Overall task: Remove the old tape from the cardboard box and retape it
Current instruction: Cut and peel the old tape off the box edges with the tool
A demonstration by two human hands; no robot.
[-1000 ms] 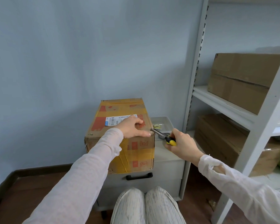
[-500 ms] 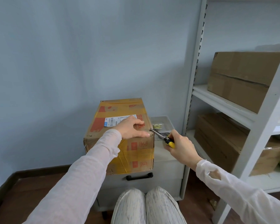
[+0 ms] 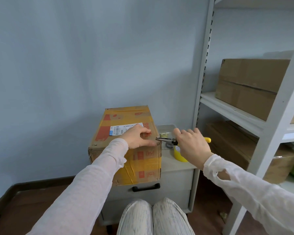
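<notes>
A cardboard box [image 3: 139, 160] wrapped in yellow and orange tape, with a white shipping label on top, stands on a low grey drawer cabinet [image 3: 175, 177]. My left hand [image 3: 137, 136] rests on the box's top near its front right corner, fingers loosely bent. My right hand [image 3: 192, 145] grips yellow-handled pliers [image 3: 165, 140]; their metal jaws touch the box's top right front corner. A roll of yellow tape [image 3: 177, 155] lies on the cabinet under my right hand, partly hidden.
A small grey tray [image 3: 166, 128] with small items sits on the cabinet behind the pliers. A white metal shelf rack [image 3: 227, 109] to the right holds several cardboard boxes [image 3: 249, 83]. My knees [image 3: 153, 217] are in front of the cabinet's drawer handle.
My right hand has turned over the pliers, knuckles now up, exposing the yellow tape roll beneath. The jaws stay at the box corner. My left hand has hardly moved.
</notes>
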